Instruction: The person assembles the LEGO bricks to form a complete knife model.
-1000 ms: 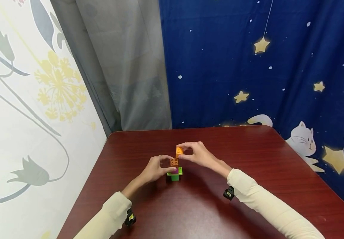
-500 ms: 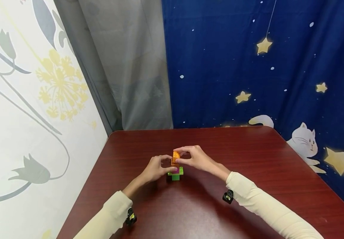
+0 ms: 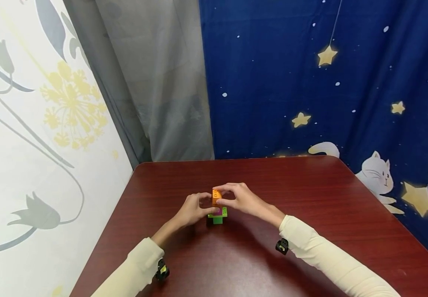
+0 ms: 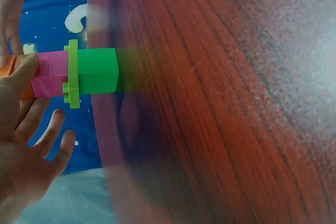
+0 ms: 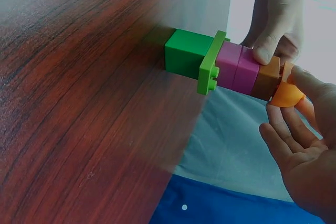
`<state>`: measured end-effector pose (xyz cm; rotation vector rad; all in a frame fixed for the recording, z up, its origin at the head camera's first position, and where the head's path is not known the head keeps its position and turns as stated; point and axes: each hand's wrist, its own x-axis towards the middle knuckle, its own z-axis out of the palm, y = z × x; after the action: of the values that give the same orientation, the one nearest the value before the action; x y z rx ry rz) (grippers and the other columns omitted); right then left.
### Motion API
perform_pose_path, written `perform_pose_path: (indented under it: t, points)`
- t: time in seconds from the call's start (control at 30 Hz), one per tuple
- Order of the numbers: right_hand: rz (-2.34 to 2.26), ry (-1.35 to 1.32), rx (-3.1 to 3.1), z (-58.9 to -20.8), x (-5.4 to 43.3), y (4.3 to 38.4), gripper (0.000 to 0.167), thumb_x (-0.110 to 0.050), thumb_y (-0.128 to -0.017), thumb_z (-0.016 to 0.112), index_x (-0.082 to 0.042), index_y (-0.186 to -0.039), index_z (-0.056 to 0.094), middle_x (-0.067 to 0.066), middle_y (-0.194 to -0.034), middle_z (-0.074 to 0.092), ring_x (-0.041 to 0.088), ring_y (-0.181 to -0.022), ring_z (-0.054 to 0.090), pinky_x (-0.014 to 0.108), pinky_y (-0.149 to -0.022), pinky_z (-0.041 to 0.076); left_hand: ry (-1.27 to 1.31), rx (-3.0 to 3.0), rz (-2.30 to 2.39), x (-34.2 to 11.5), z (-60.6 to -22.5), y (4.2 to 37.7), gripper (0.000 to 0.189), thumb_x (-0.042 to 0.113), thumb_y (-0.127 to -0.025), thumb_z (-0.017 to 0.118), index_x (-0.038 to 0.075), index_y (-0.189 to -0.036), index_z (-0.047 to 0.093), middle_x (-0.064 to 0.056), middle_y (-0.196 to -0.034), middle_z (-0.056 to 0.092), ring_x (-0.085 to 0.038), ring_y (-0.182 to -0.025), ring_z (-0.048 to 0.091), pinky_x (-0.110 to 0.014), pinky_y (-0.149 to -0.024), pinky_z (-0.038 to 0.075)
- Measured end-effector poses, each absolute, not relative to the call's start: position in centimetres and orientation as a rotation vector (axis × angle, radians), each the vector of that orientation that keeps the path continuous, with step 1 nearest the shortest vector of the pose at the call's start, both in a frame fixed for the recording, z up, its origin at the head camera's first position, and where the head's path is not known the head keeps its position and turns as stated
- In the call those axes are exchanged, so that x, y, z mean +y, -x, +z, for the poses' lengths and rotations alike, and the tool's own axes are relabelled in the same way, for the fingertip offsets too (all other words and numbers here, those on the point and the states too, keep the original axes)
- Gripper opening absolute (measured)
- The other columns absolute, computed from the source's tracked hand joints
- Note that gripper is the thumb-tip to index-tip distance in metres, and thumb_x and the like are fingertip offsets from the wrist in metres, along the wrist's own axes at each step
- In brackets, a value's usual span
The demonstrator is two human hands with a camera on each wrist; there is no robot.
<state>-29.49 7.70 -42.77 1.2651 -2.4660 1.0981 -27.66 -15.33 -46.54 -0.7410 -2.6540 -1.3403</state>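
A toy brick tower stands upright on the table. From the bottom it has a green block, a lime plate, two pink bricks and a brown-orange brick. My left hand grips the tower's upper part, its thumb lying where pink meets brown. Directly above, my right hand pinches a bright orange brick with a curved side between thumb and fingers. In the right wrist view this orange brick sits right at the top of the brown one, slightly tilted, with a narrow dark line between them.
The dark red wooden table reaches back to a grey curtain and a blue star-patterned curtain. A white patterned wall borders the left side. Each sleeve cuff carries a small black wrist camera.
My right hand has brought the orange brick left and down, from above right of the tower onto its top. The left hand keeps its grip in the same place.
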Motion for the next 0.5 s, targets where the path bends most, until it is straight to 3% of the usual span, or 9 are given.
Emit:
perform_pose_path:
  t: [0.3, 0.5]
  points:
    - [1.042, -1.223, -2.489, -42.85, 7.66, 29.17, 0.041, -0.018, -0.094, 0.079, -0.011, -0.134, 0.070, 0.002, -0.113, 0.075, 0.013, -0.105, 0.071, 0.032, -0.091, 0.057, 0.770, -2.627, -1.367, -15.30, -46.57, 27.71, 0.037, 0.025, -0.087, 0.087, 0.004, -0.115, 0.074, -0.008, -0.109, 0.077, -0.023, -0.100, 0.075, -0.045, -0.084, 0.061]
    - [1.028, -1.235, -2.459, -42.89, 7.70, 29.09, 0.042, -0.019, -0.094, 0.080, -0.010, -0.134, 0.070, 0.002, -0.111, 0.075, 0.014, -0.103, 0.071, 0.031, -0.088, 0.057, 0.738, -2.663, -1.371, -15.26, -46.53, 27.79, 0.037, 0.025, -0.086, 0.088, 0.007, -0.115, 0.075, -0.005, -0.110, 0.077, -0.019, -0.100, 0.075, -0.040, -0.083, 0.061]
